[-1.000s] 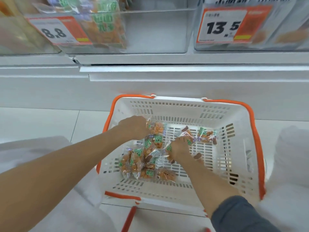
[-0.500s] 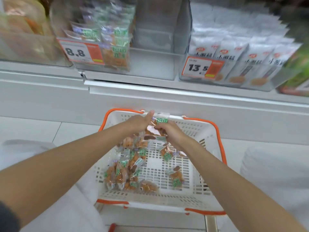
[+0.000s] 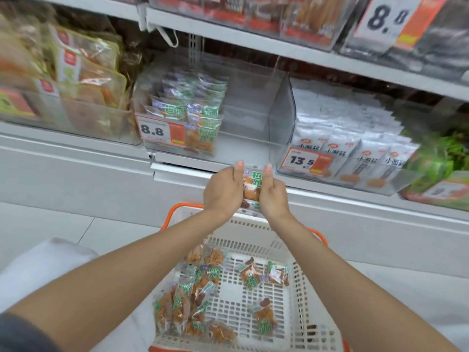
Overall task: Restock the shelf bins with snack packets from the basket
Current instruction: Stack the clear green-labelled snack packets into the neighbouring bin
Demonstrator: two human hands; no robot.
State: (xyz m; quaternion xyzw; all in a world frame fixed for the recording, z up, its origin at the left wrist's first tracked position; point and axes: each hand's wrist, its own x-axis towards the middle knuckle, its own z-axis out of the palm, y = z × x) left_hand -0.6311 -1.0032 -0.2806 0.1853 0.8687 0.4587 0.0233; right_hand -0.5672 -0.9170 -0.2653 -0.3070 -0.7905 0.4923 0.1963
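Head view: my left hand (image 3: pixel 223 191) and right hand (image 3: pixel 272 196) grip a packet stack (image 3: pixel 251 188) between them, thumbs up, to keep it squared.
Bin (image 3: pixel 279 115): just ahead, right half vacant, awaiting stack.
Basket (image 3: pixel 245 226): below wrists, loose packets (image 3: pixel 203 295) inside.

**Place:** a retail shop, snack aisle. We list what shows it.

1. White metal shelving (image 3: pixel 304 56), tiered, which we find lined with clear plastic bins (image 3: pixel 253 115).
2. Printed price tags on the bin fronts: an 8.8 tag (image 3: pixel 158 130), a 13.5 tag (image 3: pixel 307 162), and an upper 8.8 tag (image 3: pixel 385 19) on the tier above.
3. Identical goods stocked in rows: green-labelled snack packets (image 3: pixel 200 115), white packets (image 3: pixel 342 146), and yellowish pouches (image 3: pixel 83 72) at the left, blurred.
4. A white shopping basket (image 3: pixel 250 228) with orange handles (image 3: pixel 182 208), set on a pale tiled floor (image 3: pixel 50 224) below the shelving. We note loose packets (image 3: pixel 177 308) of the green-labelled kind lying in it.
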